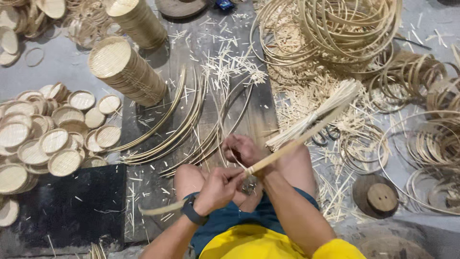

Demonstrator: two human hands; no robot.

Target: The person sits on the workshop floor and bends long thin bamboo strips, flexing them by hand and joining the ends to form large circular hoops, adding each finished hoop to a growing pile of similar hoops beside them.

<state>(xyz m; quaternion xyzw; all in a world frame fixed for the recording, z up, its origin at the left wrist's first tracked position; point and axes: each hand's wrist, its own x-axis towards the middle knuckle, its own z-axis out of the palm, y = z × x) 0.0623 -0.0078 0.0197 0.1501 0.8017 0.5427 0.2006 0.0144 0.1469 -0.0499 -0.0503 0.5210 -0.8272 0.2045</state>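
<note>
Two hands, left [218, 189] and right [244, 151], each grip grasping one bamboo strip [297, 139].

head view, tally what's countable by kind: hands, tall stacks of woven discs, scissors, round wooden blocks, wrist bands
hands: 2, left and right, both on a bamboo strip
tall stacks of woven discs: 2
scissors: 1
round wooden blocks: 2
dark wrist band: 1
total: 8
</note>
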